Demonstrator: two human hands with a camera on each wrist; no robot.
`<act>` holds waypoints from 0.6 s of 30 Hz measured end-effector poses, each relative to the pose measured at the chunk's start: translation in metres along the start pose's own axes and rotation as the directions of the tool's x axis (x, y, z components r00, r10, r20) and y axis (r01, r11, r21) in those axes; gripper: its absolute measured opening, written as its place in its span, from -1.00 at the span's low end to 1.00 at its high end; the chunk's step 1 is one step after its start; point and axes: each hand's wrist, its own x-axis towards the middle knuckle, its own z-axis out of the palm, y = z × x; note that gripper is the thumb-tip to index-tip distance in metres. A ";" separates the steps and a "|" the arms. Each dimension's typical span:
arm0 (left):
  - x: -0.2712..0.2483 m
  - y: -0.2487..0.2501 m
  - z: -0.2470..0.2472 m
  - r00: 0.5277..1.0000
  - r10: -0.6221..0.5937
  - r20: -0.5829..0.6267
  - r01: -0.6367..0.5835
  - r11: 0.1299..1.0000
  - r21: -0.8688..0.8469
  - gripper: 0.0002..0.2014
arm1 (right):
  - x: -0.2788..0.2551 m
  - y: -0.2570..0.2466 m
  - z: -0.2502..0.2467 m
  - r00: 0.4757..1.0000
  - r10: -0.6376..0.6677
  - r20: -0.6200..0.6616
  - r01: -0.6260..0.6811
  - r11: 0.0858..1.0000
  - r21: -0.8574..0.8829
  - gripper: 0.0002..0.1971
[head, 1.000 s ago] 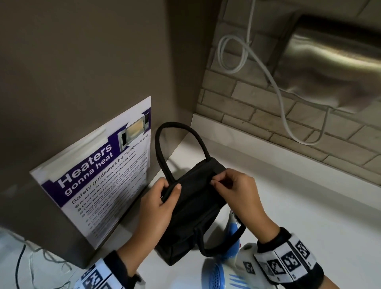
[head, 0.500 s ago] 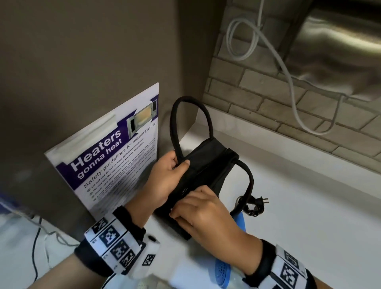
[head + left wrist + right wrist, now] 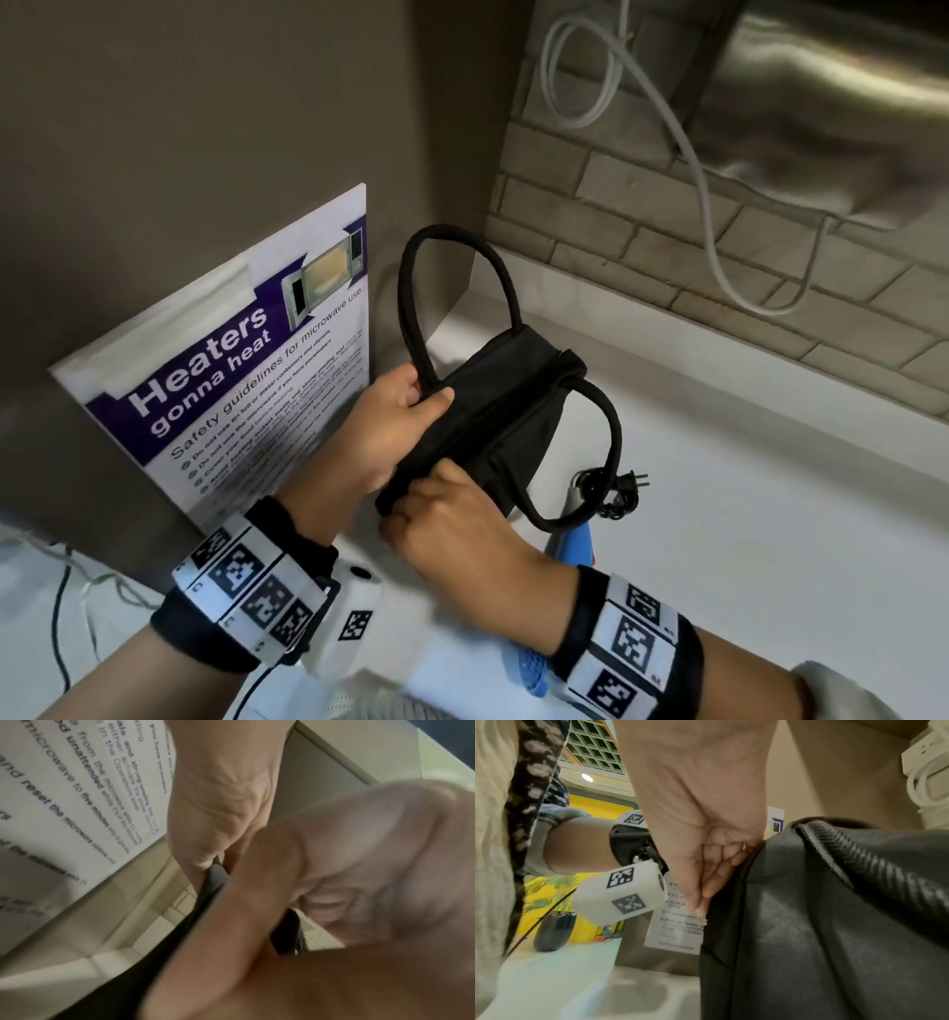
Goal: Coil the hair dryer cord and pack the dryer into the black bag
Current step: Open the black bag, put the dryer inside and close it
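head view: black bag [image 3: 506, 411] held up over the white tabletop [image 3: 744, 514], close to the microwave poster [image 3: 246, 360] on the brown wall. left hand [image 3: 382, 429] grips the bag's left side, thumb over the top edge at the root of the upright handle [image 3: 452, 257]. right hand [image 3: 452, 524] pinches the bag's near end, fingers curled down onto it. second handle [image 3: 601, 462] droops to the right. hair dryer [image 3: 575, 545], blue and white, lies on the tabletop under the bag and the right wrist, mostly hidden; its coiled black cord and plug [image 3: 621, 488] lie just right of the bag, outside it. white cable [image 3: 708, 180] loops down the brick wall beside a steel fixture [image 3: 821, 103].

left wrist view: only here, the left hand's fingers [image 3: 218, 817] closed on a black edge of the bag [image 3: 216, 882]; poster text [image 3: 77, 791] large behind. much blur, the rest of the bag is not readable.

right wrist view: only here, the fingertips [image 3: 706, 892] of the right hand [image 3: 706, 821] pressed together against the bag's [image 3: 834, 923] side seam, and the ribbed strap [image 3: 872, 862] along its top. whether they hold a zip pull cannot be told. the left wrist's white marker block [image 3: 621, 892] and a dark vase [image 3: 554, 931] on the tabletop show beyond.
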 end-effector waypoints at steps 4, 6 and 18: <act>0.000 0.003 -0.008 0.994 0.056 0.094 -0.062 0.996 0.063 -0.81 | -0.012 0.016 -0.026 0.985 0.136 -0.108 -0.126 0.987 0.095 -0.83; -0.001 0.001 -0.010 0.991 0.054 0.125 -0.064 0.995 0.078 -0.90 | -0.021 0.032 -0.031 0.976 0.214 -0.046 -0.211 0.976 0.054 -0.53; 0.013 -0.013 -0.023 0.937 0.247 -0.248 -0.126 0.899 0.420 -0.71 | -0.083 0.064 -0.013 0.936 0.265 0.230 -0.294 0.950 0.103 -0.55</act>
